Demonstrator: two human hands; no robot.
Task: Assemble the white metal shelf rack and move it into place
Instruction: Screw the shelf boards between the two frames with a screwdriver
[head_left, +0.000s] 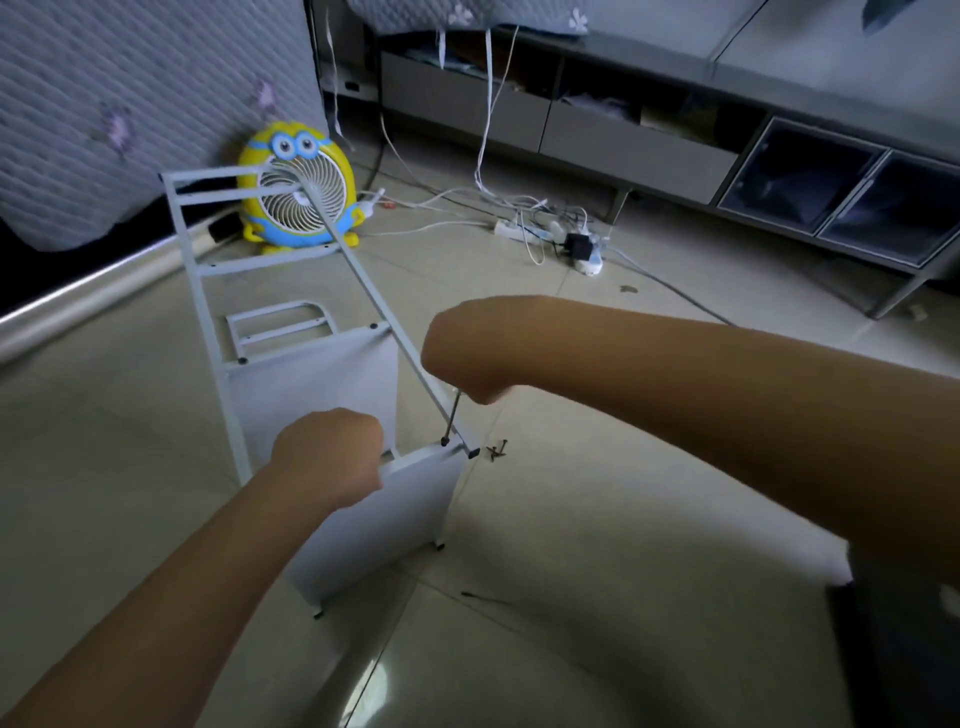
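- White-painted metal forms the shelf rack (322, 374), which lies on its side on the pale tiled floor (130, 441), with its long rails running away from the person.
- The near shelf panel (379, 519) stands on edge at the rack's closest end. A second panel (270, 410) stands the same way farther along the rack.
- The left hand (330, 457) is at the rack's near end, with its fingers curled over the top edge of the near shelf panel.
- The right hand (462, 353) is clenched above the rack's near right corner and grasps a screwdriver (451, 415). The handle is hidden inside the fist.
- The screwdriver's thin shaft drops from the fist, and its tip sits on a dark screw (445, 441) where the rack's right rail meets the near panel.
- A few loose screws (497, 451) lie on the floor just right of that same corner.
- A small white frame piece (275, 310) lies flat on the floor within the rack's open middle section.
- A yellow cartoon-faced fan (298, 189) stands just beyond the rack's far end.
- A power strip (522, 231) with tangled white cables lies well to the right of the rack's far end.
- A low grey cabinet (634, 150) runs along the wall beyond the rack and to its right.
- A quilted floral cover (130, 104) hangs to the left of the rack's far end.
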